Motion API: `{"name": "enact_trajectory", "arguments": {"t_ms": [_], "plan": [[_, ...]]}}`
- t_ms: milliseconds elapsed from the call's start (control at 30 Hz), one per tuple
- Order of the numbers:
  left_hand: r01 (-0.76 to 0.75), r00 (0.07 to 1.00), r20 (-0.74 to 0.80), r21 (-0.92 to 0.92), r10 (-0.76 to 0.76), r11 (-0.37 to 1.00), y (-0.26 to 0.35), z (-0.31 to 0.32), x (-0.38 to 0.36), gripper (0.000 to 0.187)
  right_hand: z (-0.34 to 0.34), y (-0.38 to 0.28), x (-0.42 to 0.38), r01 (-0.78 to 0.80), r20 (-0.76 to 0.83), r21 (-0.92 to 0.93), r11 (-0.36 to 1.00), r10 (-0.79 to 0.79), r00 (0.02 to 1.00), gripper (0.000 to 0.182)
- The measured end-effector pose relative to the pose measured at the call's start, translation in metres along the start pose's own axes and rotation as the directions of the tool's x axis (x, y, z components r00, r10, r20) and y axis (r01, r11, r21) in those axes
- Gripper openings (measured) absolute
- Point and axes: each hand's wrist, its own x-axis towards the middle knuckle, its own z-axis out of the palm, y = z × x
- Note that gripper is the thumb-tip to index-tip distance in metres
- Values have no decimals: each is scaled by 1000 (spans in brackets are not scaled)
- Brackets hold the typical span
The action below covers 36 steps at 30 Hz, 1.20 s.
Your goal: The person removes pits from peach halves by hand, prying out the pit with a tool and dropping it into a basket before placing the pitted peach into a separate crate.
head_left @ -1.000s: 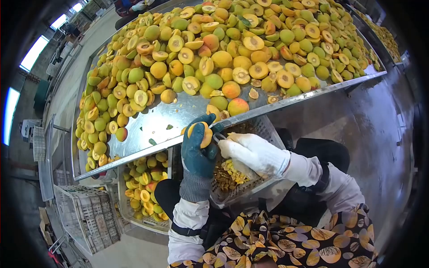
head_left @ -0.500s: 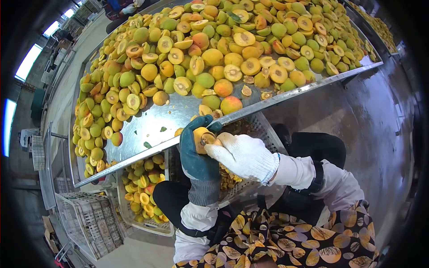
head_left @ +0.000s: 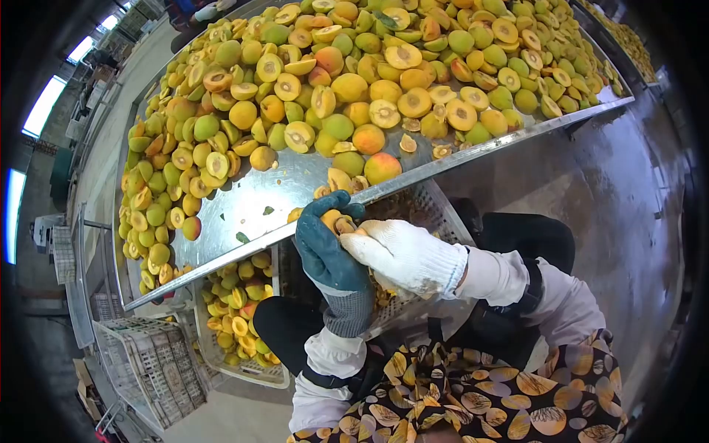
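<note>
My left hand (head_left: 329, 247), in a dark green coated glove, is closed around a yellow peach half (head_left: 332, 218) just at the table's front edge. My right hand (head_left: 406, 255) wears a white knit glove and presses against the cut side of that fruit, fingers pinched at its pit area. Whatever those fingers hold is hidden. Close beyond my left fingers, a few peach pieces (head_left: 340, 179) lie along the metal rim. A large heap of whole-looking and halved peaches (head_left: 384, 88) covers much of the metal table (head_left: 266, 193).
Under the table edge, a crate of peach halves (head_left: 284, 378) stands left of my knee. Another crate (head_left: 436, 214) with scraps sits below my hands. Stacked crates (head_left: 151, 369) are at lower left. Another person's gloved hand (head_left: 207, 12) shows at the far top.
Both hands stay together at the table edge. The left hand has tilted the peach half, so less of its cut face shows, while the right hand presses closer over it.
</note>
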Motion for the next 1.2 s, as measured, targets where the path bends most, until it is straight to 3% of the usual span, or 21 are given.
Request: {"name": "enact_trajectory", "arguments": {"t_ms": [33, 67, 167, 233, 267, 300, 367, 400, 433, 567, 667, 767, 833, 900, 933, 967, 1000, 1033, 1067, 1133, 1200], "plan": [[13, 1000, 1, -47, -13, 999, -4, 0, -1, 49, -20, -24, 3, -335, 205, 280, 900, 285, 936, 44], [27, 1000, 2, -94, -27, 995, -7, 0, -1, 49, -30, -37, 4, -644, 465, 447, 621, 454, 760, 45], [-177, 984, 71, 308, 163, 935, -3, -1, 1, 47, -8, -7, 0, -246, 154, 378, 893, 202, 967, 49], [-257, 964, 142, 286, 224, 923, -14, -6, 6, 46, 10, 9, 3, -38, -70, 210, 977, 54, 996, 53], [-296, 952, 170, 282, 256, 913, -17, -10, 9, 45, 9, 10, -2, -111, -16, 325, 939, 123, 992, 54], [-219, 965, 184, 180, 186, 959, -18, -12, 7, 44, 6, 9, -7, -189, 53, 430, 883, 184, 982, 54], [-85, 957, 273, -68, 100, 994, -16, -16, 12, 46, -16, -18, -6, -637, 448, 573, 515, 454, 770, 53], [-31, 940, 329, -176, 89, 984, -14, -19, 15, 49, -16, -24, -6, -645, 469, 658, 388, 459, 755, 53], [-67, 947, 303, -127, 102, 990, -12, -15, 15, 60, -16, -26, -8, -641, 489, 726, 251, 467, 737, 53], [-2, 947, 315, -182, 61, 983, -17, -17, 16, 62, -17, -11, -13, -643, 680, 726, -245, 109, 725, 52], [-22, 944, 322, -166, 76, 986, -15, -17, 16, 62, -18, -3, -13, -649, 687, 721, -242, 134, 714, 51], [-53, 922, 375, -123, 96, 991, -13, -24, 23, 59, -25, -19, -5, -677, 615, 712, 189, 298, 730, 52], [-84, 899, 423, -95, 117, 992, -23, -32, 28, 57, -32, -26, 4, -701, 586, 548, 455, 389, 711, 53], [144, 903, 421, -101, -89, 984, -26, -40, 30, 55, -34, -32, 12, -661, 528, 356, 661, 441, 726, 53], [257, 887, 421, -106, -191, 960, -28, -45, 31, 54, -35, -33, 17, -556, 456, 206, 805, 424, 782, 50], [368, 859, 420, -112, -292, 923, -31, -52, 32, 53, -32, -26, 15, -337, 343, 12, 941, 313, 886, 49], [240, 889, 398, 17, -227, 971, -32, -73, 36, 43, -26, -12, 11, -100, 262, -206, 973, 153, 953, 48], [-93, 919, 394, 289, -30, 953, -23, -102, 35, 28, -23, -3, 10, 131, 217, -423, 896, -40, 975, 48], [-365, 912, 375, 553, 168, 749, -15, -131, 35, 21, -24, -6, 9, 87, 265, -544, 834, 73, 962, 46], [-117, 992, 115, 666, 53, 737, -52, -222, 25, 45, -16, 19, -4, 90, 274, -635, 767, 114, 955, 47], [87, 994, -113, 694, -11, 715, -105, -321, 11, 75, -8, 39, -12, 49, 254, -690, 723, 178, 951, 47]]}}
